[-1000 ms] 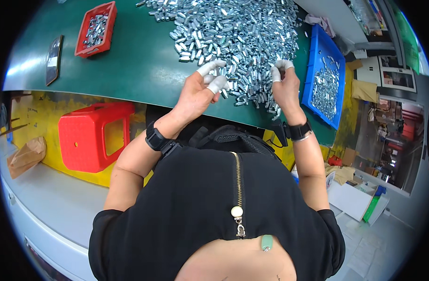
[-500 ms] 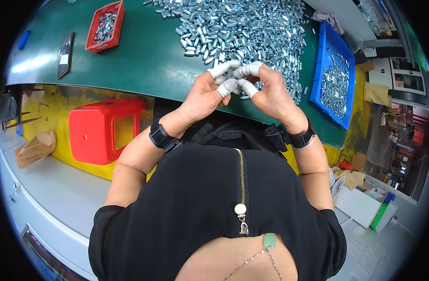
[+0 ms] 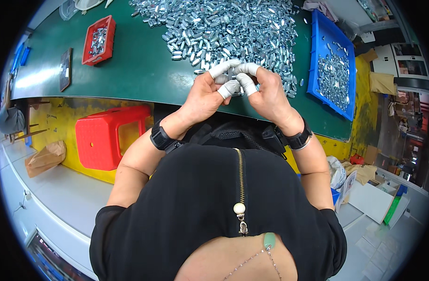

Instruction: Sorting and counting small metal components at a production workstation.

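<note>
My left hand (image 3: 206, 92) and my right hand (image 3: 268, 91) meet at the near edge of the green table, fingertips almost touching. White covers wrap the thumbs and forefingers of both hands. Pinched between the fingertips is a small shiny metal nut (image 3: 231, 73), partly hidden by the fingers. Both hands are closed around it. Just beyond them spreads a large heap of long six-sided metal nuts (image 3: 228, 33), some lying right beside my fingers.
A blue tray (image 3: 313, 70) with many metal pieces stands on the right. To the left are a red bin (image 3: 89, 59) of metal pieces and a dark flat phone-like object (image 3: 66, 70). A red stool (image 3: 97, 145) stands below the green table (image 3: 134, 77).
The view has turned slightly, so the bins and stool sit a little differently in it. Both hands stay together over the table edge, with their fingers slightly shifted around the nut.
</note>
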Demonstrator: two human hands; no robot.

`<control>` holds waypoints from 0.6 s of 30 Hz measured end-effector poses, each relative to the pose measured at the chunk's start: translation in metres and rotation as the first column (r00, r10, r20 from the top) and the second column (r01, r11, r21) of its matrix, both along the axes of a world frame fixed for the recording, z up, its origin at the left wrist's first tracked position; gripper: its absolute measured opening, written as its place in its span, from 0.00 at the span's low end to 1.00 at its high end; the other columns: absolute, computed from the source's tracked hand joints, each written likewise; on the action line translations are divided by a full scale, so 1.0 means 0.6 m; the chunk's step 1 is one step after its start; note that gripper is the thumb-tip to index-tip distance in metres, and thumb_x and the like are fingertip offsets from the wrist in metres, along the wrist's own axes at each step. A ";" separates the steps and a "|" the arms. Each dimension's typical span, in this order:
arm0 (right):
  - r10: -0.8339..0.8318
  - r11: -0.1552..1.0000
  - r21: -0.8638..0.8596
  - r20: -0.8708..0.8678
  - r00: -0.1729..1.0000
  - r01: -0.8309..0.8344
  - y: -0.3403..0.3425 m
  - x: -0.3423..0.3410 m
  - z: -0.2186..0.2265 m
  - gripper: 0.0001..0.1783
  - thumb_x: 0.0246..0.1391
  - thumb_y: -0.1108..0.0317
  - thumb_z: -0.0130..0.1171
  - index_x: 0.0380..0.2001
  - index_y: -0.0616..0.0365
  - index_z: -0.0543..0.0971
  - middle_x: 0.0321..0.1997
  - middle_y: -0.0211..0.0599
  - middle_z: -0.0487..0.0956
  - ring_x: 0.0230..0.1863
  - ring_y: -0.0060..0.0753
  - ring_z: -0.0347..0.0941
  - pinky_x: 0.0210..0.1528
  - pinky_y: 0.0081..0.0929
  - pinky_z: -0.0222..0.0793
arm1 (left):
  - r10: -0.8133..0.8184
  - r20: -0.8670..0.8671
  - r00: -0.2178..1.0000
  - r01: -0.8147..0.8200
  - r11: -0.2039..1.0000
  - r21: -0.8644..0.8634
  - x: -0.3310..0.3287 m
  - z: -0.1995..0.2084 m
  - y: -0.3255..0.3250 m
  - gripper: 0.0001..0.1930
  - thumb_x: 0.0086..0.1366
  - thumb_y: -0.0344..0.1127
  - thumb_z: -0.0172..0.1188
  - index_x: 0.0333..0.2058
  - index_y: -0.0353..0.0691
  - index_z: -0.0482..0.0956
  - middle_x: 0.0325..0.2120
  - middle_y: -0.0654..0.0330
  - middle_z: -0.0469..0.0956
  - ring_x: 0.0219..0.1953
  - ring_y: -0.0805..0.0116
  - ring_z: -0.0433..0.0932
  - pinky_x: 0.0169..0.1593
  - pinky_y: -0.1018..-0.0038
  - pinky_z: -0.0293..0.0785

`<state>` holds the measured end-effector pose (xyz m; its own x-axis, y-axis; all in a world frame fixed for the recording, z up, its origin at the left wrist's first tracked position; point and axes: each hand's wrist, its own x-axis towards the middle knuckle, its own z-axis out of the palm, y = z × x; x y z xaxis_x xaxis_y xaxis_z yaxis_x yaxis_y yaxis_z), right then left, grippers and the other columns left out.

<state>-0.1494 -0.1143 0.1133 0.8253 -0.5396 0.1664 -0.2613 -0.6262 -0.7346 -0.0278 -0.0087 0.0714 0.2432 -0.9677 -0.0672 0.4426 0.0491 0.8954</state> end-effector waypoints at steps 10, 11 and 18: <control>0.021 1.000 -0.019 0.007 1.000 -0.021 -0.005 -0.004 0.004 0.07 0.50 0.73 0.53 0.33 0.63 0.76 0.29 0.46 0.78 0.30 0.40 0.77 0.31 0.27 0.70 | -0.004 -0.005 1.000 0.004 1.000 0.012 -0.009 -0.004 -0.007 0.22 0.61 0.31 0.55 0.54 0.40 0.64 0.25 0.68 0.72 0.21 0.84 0.65 0.24 0.86 0.61; 0.036 0.999 -0.032 -0.004 0.999 -0.037 -0.006 -0.004 0.005 0.07 0.51 0.73 0.53 0.33 0.64 0.75 0.28 0.46 0.78 0.30 0.40 0.77 0.31 0.28 0.70 | -0.005 -0.003 1.000 0.005 1.000 0.019 -0.009 -0.005 -0.007 0.21 0.61 0.31 0.55 0.53 0.40 0.64 0.25 0.69 0.71 0.21 0.84 0.65 0.24 0.86 0.61; 0.032 0.999 -0.023 -0.002 0.999 -0.032 -0.010 0.000 -0.001 0.07 0.51 0.73 0.53 0.33 0.63 0.75 0.28 0.46 0.78 0.29 0.40 0.77 0.30 0.28 0.70 | -0.009 0.016 1.000 0.009 0.999 0.036 -0.005 -0.005 -0.011 0.21 0.61 0.31 0.55 0.53 0.40 0.65 0.24 0.69 0.71 0.21 0.84 0.65 0.23 0.86 0.60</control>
